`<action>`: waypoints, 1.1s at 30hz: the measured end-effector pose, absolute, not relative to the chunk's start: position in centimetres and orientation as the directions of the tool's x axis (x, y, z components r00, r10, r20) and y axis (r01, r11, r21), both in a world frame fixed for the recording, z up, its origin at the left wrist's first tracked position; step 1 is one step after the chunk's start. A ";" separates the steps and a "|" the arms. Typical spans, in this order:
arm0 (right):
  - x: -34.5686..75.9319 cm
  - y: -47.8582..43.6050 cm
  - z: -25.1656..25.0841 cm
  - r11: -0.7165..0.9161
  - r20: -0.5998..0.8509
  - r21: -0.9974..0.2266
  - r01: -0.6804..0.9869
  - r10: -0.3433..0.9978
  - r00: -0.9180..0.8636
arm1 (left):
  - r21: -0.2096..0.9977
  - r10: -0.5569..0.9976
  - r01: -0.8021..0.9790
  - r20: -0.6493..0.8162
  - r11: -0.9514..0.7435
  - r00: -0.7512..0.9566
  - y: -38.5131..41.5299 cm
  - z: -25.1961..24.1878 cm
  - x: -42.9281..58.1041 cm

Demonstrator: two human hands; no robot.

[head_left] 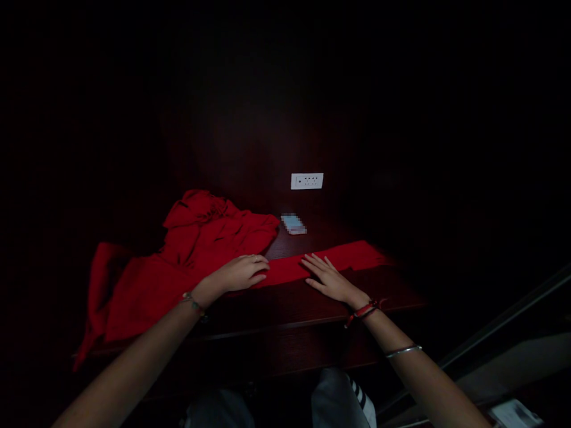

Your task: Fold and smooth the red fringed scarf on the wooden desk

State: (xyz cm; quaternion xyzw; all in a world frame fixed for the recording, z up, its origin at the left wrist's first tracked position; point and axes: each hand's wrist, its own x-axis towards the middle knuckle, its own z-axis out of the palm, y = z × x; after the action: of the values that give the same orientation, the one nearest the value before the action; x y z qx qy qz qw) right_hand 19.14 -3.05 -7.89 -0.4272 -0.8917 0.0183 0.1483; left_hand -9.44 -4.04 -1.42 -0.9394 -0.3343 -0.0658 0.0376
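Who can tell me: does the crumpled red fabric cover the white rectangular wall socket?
No, the socket shows whole on the dark wall, while the red fabric lies below it.

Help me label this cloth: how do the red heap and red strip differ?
The heap is bunched and wrinkled; the strip lies mostly flat. The heap is broad; the strip is narrow. The heap lies left of the right hand; the strip passes under it. Both are red.

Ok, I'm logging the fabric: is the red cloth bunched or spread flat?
Both: the red cloth lies creased and heaped at left, with a flat strip under the left hand and right hand.
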 end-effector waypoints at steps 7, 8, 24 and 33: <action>18.1 -3.4 -8.6 0.677 0.218 -0.218 0.703 0.736 -0.641 | -0.108 0.654 0.679 0.196 -0.726 0.731 -2.5 -6.8 -8.1; 18.1 -3.2 -8.7 0.679 0.235 -0.220 0.700 0.733 -0.638 | -0.112 0.645 0.672 0.205 -0.732 0.736 -2.6 -6.7 -8.2; 16.4 -3.4 -7.8 0.757 0.257 -0.212 0.618 0.654 -0.712 | -0.033 0.631 0.637 0.110 -0.770 0.768 -2.8 -4.4 -7.9; 15.3 -3.9 -7.6 0.676 0.260 -0.211 0.706 0.735 -0.626 | -0.033 0.823 0.827 0.085 -0.561 0.562 -0.8 -8.2 -5.4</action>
State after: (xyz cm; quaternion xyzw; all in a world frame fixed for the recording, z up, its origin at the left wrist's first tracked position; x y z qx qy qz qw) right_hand 15.34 -3.94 -7.64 -0.4003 -0.9005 0.0443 0.1639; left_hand -5.38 -0.75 -8.24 -0.8830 -0.4671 -0.0299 0.0345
